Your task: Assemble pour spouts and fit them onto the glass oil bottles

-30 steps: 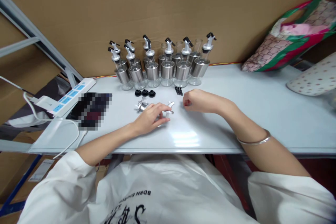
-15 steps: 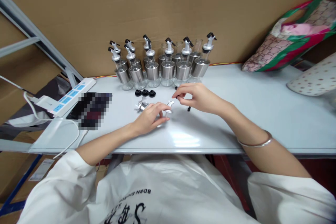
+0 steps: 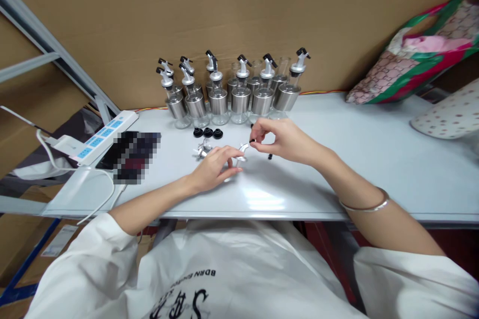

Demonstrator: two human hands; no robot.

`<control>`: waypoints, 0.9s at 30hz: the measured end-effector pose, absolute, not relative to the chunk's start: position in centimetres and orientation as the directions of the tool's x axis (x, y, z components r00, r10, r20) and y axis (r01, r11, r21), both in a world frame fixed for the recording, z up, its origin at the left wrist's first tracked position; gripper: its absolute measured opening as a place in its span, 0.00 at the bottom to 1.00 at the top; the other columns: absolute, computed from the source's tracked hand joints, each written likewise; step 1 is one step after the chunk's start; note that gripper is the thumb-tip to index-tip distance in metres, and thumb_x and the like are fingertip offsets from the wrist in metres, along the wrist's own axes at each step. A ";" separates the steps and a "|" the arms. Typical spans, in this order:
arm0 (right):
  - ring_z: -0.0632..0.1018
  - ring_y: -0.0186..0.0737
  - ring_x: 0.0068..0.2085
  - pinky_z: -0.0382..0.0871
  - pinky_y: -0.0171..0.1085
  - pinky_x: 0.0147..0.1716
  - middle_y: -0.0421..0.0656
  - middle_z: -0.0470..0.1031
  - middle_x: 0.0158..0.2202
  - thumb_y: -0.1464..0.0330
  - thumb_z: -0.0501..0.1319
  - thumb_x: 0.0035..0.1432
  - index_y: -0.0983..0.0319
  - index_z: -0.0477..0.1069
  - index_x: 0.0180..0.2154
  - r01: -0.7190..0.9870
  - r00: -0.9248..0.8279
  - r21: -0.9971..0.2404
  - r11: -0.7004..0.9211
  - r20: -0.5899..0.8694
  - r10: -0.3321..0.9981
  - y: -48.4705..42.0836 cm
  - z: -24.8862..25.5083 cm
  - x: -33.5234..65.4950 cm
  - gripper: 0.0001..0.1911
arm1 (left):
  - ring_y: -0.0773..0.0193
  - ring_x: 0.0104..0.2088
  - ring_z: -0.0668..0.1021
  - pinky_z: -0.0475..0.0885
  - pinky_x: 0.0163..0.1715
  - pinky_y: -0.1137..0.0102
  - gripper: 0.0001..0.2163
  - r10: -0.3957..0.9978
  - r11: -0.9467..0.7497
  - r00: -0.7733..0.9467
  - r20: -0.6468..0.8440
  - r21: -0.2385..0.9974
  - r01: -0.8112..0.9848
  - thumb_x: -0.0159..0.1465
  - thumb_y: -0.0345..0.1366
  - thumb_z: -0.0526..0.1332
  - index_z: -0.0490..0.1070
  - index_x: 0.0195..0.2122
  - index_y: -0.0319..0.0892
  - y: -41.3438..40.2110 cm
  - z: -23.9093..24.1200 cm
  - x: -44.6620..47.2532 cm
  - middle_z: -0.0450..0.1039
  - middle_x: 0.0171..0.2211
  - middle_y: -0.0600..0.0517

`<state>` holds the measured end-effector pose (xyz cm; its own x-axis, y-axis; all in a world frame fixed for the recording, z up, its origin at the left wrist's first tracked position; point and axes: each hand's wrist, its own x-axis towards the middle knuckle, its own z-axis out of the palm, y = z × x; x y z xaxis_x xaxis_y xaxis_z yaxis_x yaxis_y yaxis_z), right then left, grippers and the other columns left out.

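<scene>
My left hand (image 3: pixel 218 167) is closed on a silver pour spout (image 3: pixel 243 148), held low over the table with its tip pointing up and right. Just right of that tip, my right hand (image 3: pixel 286 142) pinches a small black cap (image 3: pixel 253 141) between thumb and forefinger. Loose silver spouts (image 3: pixel 203 148) lie beyond my left hand. Behind them sit three black stoppers (image 3: pixel 208 132) in a row. Another small black piece (image 3: pixel 270 156) rests on the table under my right hand.
Several glass bottles with steel sleeves (image 3: pixel 218 102) stand at the back, many topped with pour spouts. A power strip (image 3: pixel 107 134) and a blurred-out dark device (image 3: pixel 136 157) lie at left. A patterned bag (image 3: pixel 407 67) and a dotted white object (image 3: pixel 447 114) are at right.
My right hand has turned slightly, and the small black cap shows more clearly in its fingertips near the spout. My left hand keeps its hold on the spout.
</scene>
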<state>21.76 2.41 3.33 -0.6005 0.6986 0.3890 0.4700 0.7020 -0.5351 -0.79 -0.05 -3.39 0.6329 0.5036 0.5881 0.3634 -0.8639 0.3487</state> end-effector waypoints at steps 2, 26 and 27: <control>0.73 0.36 0.29 0.66 0.34 0.32 0.41 0.75 0.27 0.68 0.60 0.55 0.61 0.67 0.28 0.476 -0.618 -0.509 0.717 0.386 0.685 2.5 3.4 21.8 0.05 | 0.69 0.29 0.76 0.67 0.40 0.68 0.13 0.507 -0.862 0.631 0.588 0.357 0.360 0.67 0.41 0.56 0.62 0.50 0.43 0.0 -3.5 -0.8 0.72 0.40 0.51; 0.74 0.36 0.31 0.66 0.34 0.33 0.43 0.76 0.30 0.68 0.59 0.56 0.62 0.72 0.37 0.423 -0.637 -0.550 0.720 0.384 0.668 2.3 3.5 21.7 0.06 | 0.69 0.29 0.75 0.69 0.40 0.68 0.12 0.501 -0.865 0.615 0.609 0.342 0.366 0.67 0.40 0.55 0.61 0.50 0.43 0.0 -3.5 -0.9 0.72 0.42 0.50; 0.74 0.36 0.31 0.66 0.34 0.33 0.42 0.75 0.31 0.68 0.60 0.56 0.62 0.72 0.37 0.430 -0.629 -0.556 0.711 0.381 0.678 2.3 3.5 21.7 0.07 | 0.69 0.29 0.75 0.68 0.40 0.68 0.12 0.500 -0.866 0.615 0.609 0.343 0.364 0.67 0.40 0.55 0.61 0.50 0.43 0.0 -3.5 -0.9 0.72 0.42 0.50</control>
